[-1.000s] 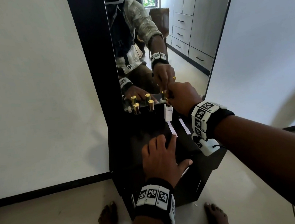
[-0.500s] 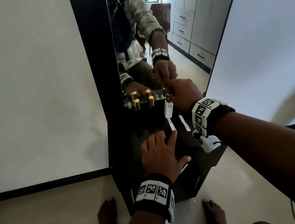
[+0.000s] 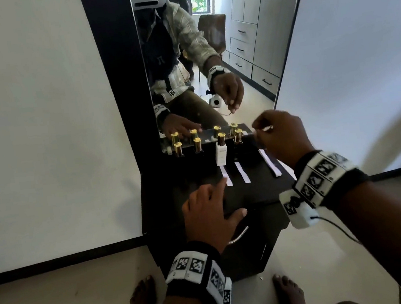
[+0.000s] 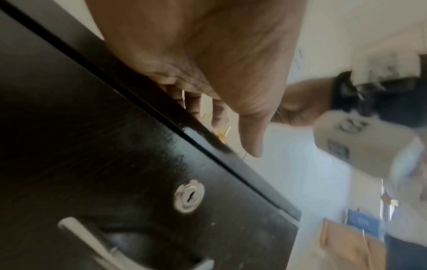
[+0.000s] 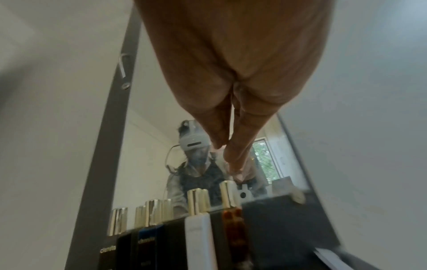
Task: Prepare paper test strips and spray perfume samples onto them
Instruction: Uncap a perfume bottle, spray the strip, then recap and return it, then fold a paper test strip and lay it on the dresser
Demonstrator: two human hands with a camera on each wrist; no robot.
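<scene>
Four gold-capped perfume bottles stand in a row against the mirror; the white bottle (image 3: 220,155) is third from the left, with dark ones (image 3: 178,150) beside it. Three white paper strips (image 3: 242,172) lie on the black cabinet top (image 3: 187,175). My left hand (image 3: 206,216) lies flat on the top, and its index fingertip touches the leftmost strip (image 3: 227,180). My right hand (image 3: 260,132) hovers above the right end of the row, fingers curled. Its thumb and forefinger pinch a thin pale strip (image 3: 268,128). In the right wrist view the fingertips (image 5: 227,151) are pressed together.
The tall mirror (image 3: 208,51) rises directly behind the bottles. White walls flank the cabinet on both sides. A drawer with a metal handle (image 3: 239,236) and a lock (image 4: 189,196) sits below the top's front edge. My bare feet (image 3: 142,301) stand on the floor.
My right hand has left the white bottle's gold cap and moved right and slightly up, uncovering the third strip. The left hand has stayed in place on the top.
</scene>
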